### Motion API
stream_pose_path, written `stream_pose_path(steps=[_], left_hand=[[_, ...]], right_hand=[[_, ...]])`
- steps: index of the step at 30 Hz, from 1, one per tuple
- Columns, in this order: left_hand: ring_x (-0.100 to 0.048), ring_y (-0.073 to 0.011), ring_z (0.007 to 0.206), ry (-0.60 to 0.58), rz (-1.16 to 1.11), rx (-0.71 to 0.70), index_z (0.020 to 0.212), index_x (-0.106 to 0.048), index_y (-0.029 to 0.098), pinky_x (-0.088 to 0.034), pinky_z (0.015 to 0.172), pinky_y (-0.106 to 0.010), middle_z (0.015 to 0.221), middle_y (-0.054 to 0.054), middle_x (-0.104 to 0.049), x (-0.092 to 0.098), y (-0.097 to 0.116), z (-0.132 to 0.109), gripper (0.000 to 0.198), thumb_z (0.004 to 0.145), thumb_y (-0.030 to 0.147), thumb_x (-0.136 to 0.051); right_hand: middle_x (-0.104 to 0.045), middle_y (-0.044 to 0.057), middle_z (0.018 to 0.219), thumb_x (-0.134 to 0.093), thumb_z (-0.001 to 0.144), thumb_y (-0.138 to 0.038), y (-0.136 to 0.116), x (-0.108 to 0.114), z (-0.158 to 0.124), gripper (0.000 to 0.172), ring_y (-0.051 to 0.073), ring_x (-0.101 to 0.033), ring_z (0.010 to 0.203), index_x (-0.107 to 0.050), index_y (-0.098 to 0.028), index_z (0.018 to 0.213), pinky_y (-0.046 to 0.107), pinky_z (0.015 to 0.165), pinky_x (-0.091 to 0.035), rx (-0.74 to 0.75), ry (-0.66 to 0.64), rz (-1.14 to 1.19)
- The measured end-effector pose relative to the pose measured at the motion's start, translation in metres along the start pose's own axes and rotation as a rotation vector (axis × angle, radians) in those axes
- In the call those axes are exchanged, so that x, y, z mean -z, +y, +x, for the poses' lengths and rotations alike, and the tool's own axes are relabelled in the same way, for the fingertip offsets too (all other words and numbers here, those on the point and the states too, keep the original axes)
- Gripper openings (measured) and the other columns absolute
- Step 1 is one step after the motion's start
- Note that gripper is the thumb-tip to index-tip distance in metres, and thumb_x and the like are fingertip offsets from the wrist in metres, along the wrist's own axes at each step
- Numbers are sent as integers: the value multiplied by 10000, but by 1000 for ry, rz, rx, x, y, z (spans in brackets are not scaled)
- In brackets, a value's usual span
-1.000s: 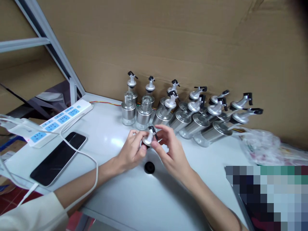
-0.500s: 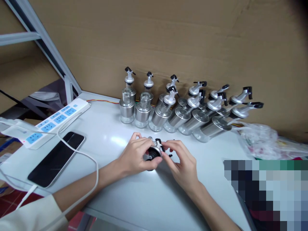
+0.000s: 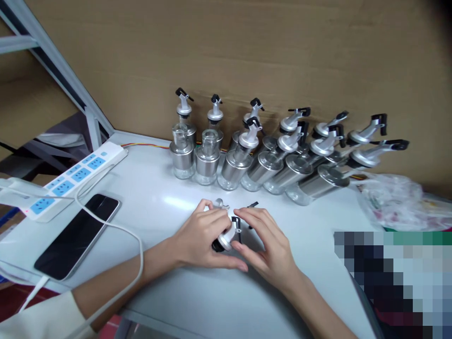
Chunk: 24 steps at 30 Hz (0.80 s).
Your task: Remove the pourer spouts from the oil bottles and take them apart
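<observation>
My left hand [image 3: 201, 238] and my right hand [image 3: 268, 245] meet low over the white table [image 3: 183, 292], both closed round a silver pourer cap [image 3: 228, 237] with black parts. The cap lies tilted between my fingertips. Another small silver part [image 3: 219, 204] and a black clip [image 3: 253, 205] lie on the table just beyond my fingers. Behind them stands a double row of glass bottles with steel sleeves [image 3: 268, 160]; most wear pourer caps, while the two nearest on the left, the left bottle [image 3: 181, 157] and the one beside it [image 3: 207, 162], have open necks.
A white power strip [image 3: 70, 174] and a black phone [image 3: 76, 233] with a white cable lie at the left. A crumpled plastic bag [image 3: 395, 202] sits at the right. Brown cardboard [image 3: 247, 52] backs the table. A metal frame [image 3: 45, 70] stands at far left.
My hands came down and toward me with the cap, from above the table to just over it. The black ring that lay on the table is no longer seen apart.
</observation>
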<state>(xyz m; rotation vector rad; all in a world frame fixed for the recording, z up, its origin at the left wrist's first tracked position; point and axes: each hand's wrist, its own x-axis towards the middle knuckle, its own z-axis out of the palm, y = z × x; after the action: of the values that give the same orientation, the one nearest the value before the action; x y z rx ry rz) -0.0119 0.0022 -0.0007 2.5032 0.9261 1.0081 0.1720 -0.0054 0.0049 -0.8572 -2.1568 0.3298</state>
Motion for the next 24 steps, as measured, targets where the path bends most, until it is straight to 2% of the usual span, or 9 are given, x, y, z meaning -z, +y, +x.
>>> stream_pose_path(steps=[5, 9, 14, 17, 20, 24], left_hand=[[-494, -132, 612, -12, -8, 2, 740, -469, 180, -316, 685, -304, 659, -1, -576, 0, 1, 0, 391, 872, 548, -448], [-475, -128, 597, -54, -20, 23, 709, -442, 188, -326, 680, -297, 641, 9, -559, 0, 5, 1, 398, 906, 529, -381], [-476, -124, 603, -112, 90, -155, 699, -443, 190, -337, 744, -307, 653, 17, -555, -2, 3, 0, 385, 906, 511, -396], [-462, -121, 596, -61, 129, -153, 700, -439, 189, -344, 730, -301, 650, 14, -551, 0, -3, 1, 376, 916, 490, -378], [-435, -119, 567, 8, 154, -111, 686, -430, 191, -342, 709, -305, 611, 19, -520, 4, -10, 3, 352, 908, 462, -399], [-419, -120, 549, 17, 169, -77, 694, -452, 195, -330, 712, -317, 578, 32, -495, 8, -13, 3, 313, 883, 444, -431]], right_hand=[[-643, 126, 985, -437, 930, -346, -1, -1, -2, 366, 238, -590, 894, -500, -168, 1243, 377, 745, -472, 5, -34, -80], [-643, 125, 957, -371, 950, -353, -1, -2, -3, 360, 234, -580, 863, -524, -151, 1206, 370, 733, -436, 14, -13, -122], [-611, 56, 763, -302, 943, -175, 0, 1, -5, 261, 188, -559, 730, -559, -192, 901, 353, 693, -401, -83, 123, -11], [-598, 37, 739, -364, 919, -148, 2, 7, -2, 193, 166, -546, 697, -531, -199, 837, 318, 669, -403, -191, 168, -68], [-579, 20, 705, -447, 898, -216, 12, 14, 0, 127, 160, -538, 668, -524, -207, 797, 290, 641, -406, -403, 178, -182], [-622, 27, 700, -460, 869, -323, 33, 19, -3, 180, 163, -541, 595, -553, -204, 772, 285, 587, -397, -672, 35, -175]])
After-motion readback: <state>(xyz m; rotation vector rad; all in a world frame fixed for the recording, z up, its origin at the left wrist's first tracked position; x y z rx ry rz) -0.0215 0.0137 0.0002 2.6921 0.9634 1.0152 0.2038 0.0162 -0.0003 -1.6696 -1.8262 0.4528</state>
